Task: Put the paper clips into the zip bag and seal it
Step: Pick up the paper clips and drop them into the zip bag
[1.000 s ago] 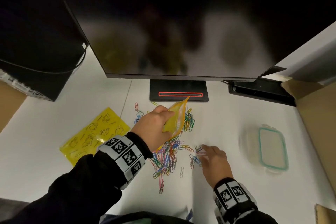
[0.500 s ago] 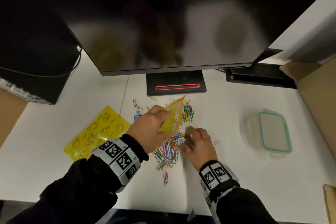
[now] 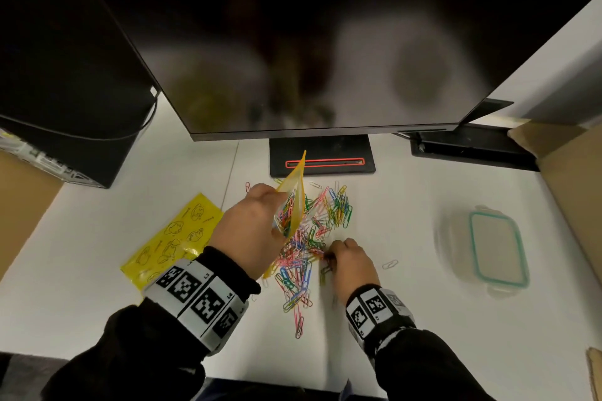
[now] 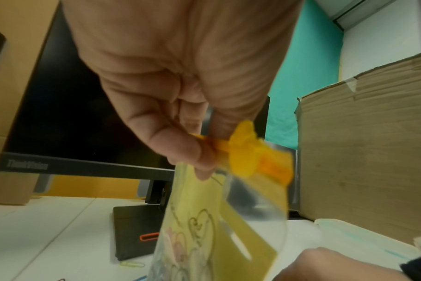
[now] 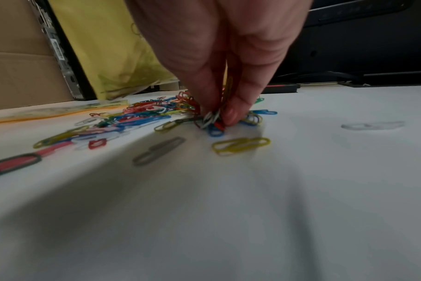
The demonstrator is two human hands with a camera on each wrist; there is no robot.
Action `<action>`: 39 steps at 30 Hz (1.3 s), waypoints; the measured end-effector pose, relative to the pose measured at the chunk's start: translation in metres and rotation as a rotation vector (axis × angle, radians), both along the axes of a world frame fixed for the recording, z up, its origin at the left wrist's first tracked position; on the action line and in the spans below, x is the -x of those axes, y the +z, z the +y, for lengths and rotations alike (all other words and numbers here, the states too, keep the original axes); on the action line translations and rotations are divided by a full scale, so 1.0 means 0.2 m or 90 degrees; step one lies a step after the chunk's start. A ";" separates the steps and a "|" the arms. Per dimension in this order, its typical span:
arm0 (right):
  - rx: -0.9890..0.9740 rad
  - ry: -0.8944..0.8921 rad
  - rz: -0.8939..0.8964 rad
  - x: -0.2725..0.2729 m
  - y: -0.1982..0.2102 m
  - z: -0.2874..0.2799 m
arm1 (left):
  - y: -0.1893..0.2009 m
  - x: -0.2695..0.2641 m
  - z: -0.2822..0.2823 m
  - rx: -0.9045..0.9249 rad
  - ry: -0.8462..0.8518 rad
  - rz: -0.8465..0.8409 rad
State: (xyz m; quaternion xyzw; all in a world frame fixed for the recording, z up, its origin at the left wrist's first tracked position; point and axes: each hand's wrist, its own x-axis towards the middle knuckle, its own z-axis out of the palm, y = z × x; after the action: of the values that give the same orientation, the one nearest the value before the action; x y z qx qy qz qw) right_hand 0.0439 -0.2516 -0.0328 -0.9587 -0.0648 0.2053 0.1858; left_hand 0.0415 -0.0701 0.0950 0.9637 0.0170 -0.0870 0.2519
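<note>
A heap of coloured paper clips [image 3: 312, 238] [image 5: 142, 117] lies on the white table [image 3: 407, 319] in front of the monitor stand. My left hand [image 3: 254, 228] [image 4: 199, 167] pinches the top edge of a yellow zip bag [image 3: 291, 205] [image 4: 204, 228] near its orange slider and holds it upright above the heap; some clips show inside it. At the heap's right edge my right hand [image 3: 329, 257] [image 5: 216, 117] is down on the table, its fingertips pinching a small bunch of clips.
A second yellow printed bag [image 3: 176, 241] lies flat at the left. A plastic container with a teal-rimmed lid [image 3: 495, 251] sits at the right. The monitor [image 3: 325, 42] and its stand [image 3: 322, 156] are close behind, with cardboard boxes [image 3: 580, 179] at both sides. One stray clip [image 3: 390, 264] lies right of my right hand.
My right hand has slid left into the heap's edge and closed its fingertips on clips. The left hand has kept the bag raised, now tilted a little more upright.
</note>
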 end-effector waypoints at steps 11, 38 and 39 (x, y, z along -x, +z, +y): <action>-0.191 -0.254 -0.030 -0.05 0.04 -0.14 | -0.18 0.03 -0.12 0.052 -0.063 0.096; -0.571 -0.292 -0.040 -0.06 0.35 0.12 | -0.20 -0.03 -0.10 0.109 -0.011 0.031; -0.593 -0.305 -0.049 -0.06 0.35 0.12 | -0.20 -0.04 -0.10 0.107 -0.014 0.035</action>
State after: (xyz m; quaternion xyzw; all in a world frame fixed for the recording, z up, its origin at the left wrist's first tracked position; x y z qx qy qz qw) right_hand 0.0566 -0.2280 0.0373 -0.7694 0.0654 0.0712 0.6315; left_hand 0.0487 -0.0893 0.0553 0.9365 0.0060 -0.1177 0.3304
